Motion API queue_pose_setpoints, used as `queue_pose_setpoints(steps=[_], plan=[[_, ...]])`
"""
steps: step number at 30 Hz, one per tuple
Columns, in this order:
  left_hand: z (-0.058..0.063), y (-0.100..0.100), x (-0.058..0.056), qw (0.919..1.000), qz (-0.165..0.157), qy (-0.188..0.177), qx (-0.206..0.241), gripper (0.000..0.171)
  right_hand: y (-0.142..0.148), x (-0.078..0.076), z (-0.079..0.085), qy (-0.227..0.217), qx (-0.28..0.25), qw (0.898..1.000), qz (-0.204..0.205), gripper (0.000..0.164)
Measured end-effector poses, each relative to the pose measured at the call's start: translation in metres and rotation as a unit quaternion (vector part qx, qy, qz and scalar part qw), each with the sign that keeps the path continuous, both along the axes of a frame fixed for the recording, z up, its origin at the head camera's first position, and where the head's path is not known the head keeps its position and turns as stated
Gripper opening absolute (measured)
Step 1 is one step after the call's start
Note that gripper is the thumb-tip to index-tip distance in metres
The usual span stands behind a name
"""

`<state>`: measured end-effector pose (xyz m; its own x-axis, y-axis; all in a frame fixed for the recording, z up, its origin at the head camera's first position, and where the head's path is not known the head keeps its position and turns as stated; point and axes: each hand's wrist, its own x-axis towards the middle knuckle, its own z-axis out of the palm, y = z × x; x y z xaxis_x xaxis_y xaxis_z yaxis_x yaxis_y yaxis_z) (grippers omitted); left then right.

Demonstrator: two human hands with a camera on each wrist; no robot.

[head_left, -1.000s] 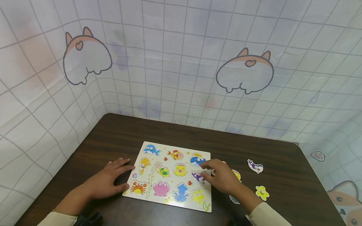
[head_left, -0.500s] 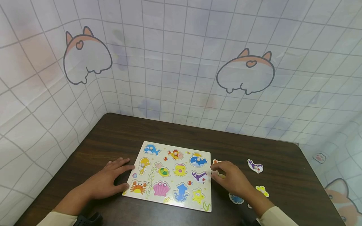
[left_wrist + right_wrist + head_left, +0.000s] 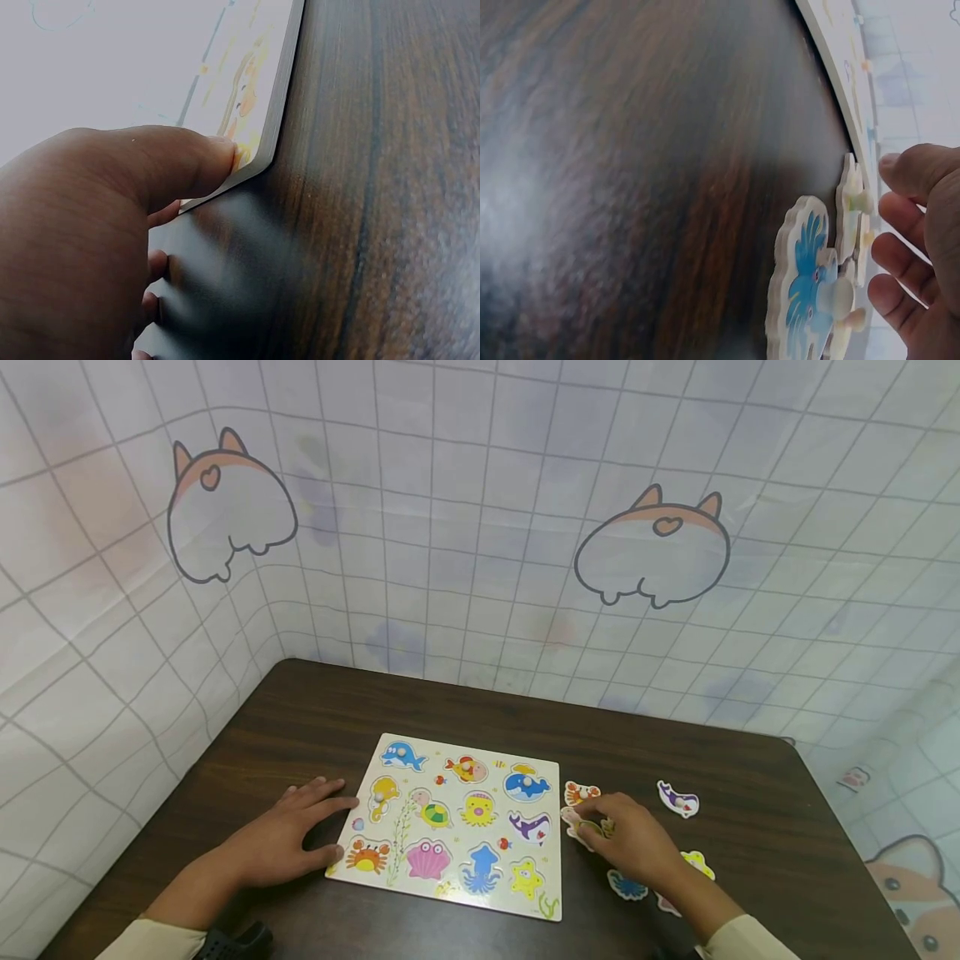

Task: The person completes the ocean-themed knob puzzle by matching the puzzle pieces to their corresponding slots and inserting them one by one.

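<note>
Fingers (image 3: 900, 259) bent, apart, gripping nothing visible | we're hovering our right hand (image 3: 626, 839) by the turtle piece (image 3: 572, 819) | our spread left hand (image 3: 277, 837) is likely steadying the board (image 3: 551, 864)

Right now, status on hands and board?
Left hand on left edge of puzzle board. Right hand at turtle piece, no grip visible. Crab piece close by.

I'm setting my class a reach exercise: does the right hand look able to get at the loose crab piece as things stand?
Likely yes: the right hand seems to hold nothing, and the crab piece lies close by, with no other piece on top.
</note>
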<state>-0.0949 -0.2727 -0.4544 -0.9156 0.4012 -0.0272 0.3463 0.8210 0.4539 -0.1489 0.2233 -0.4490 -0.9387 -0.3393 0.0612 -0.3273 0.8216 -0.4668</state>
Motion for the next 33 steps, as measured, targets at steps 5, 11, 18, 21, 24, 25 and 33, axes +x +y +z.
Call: queue_pose_setpoints(steps=[5,11,18,21,24,25,33], plan=[[-0.0023,-0.0001,-0.0007,1.0,0.002,0.001,0.0,0.065,0.0039,-0.0007,-0.0002,-0.012,0.016,1.0,-0.005,0.021],[-0.0039,-0.0005,-0.0012,1.0,0.002,-0.001,0.0,0.065,0.0048,0.0004,-0.0006,-0.011,0.026,1.0,-0.004,0.02],[-0.0048,0.0,-0.0005,1.0,0.002,-0.001,0.002,0.065,0.0036,-0.0019,-0.0062,-0.003,0.043,0.999,-0.003,0.017],[-0.0053,0.0,-0.0003,1.0,0.002,0.001,0.002,0.064,0.0037,-0.002,-0.0071,-0.003,0.042,0.999,-0.005,0.016],[-0.0054,0.0004,-0.0004,1.0,0.002,0.002,0.003,0.064,0.0042,-0.0018,-0.0077,0.005,0.035,0.999,-0.003,0.012],[-0.0056,0.0004,-0.0006,1.0,0.002,0.002,0.003,0.064,0.0043,-0.0018,-0.0078,0.008,0.033,0.999,-0.001,0.011],[-0.0055,0.0,-0.0013,1.0,0.003,0.003,0.002,0.065,0.0053,-0.002,-0.0092,0.023,0.035,0.999,0.001,0.01]])
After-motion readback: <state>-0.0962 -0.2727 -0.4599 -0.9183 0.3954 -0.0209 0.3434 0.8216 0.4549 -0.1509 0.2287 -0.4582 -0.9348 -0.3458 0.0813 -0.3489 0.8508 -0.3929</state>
